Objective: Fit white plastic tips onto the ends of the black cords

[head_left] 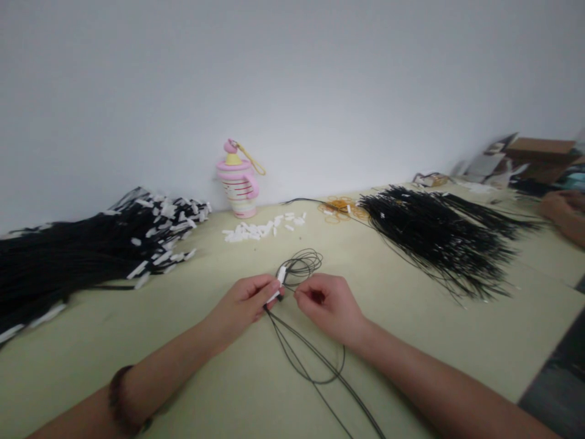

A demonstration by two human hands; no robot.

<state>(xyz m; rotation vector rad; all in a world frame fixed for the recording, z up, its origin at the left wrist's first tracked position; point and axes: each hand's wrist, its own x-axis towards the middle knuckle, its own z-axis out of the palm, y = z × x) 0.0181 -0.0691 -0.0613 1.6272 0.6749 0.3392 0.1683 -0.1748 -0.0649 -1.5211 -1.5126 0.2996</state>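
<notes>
My left hand [256,297] is closed on a small white piece [282,274] and black cable, at the middle of the table. Thin loops of the black cable [307,262] stand out above the fingers, and more strands hang below toward the front edge of the view. Just to the right, my right hand [326,302] is pinched, thumb against forefinger, on a thin strand of the cable. A dark bracelet circles my left wrist.
Black cables with white ends [91,244] lie at left; another black bundle [434,231] lies at right. Behind are white pieces [256,230], orange bands [340,208] and a pink cup [239,186]. Another person's hand [567,213] shows at far right, near a cardboard box [542,146].
</notes>
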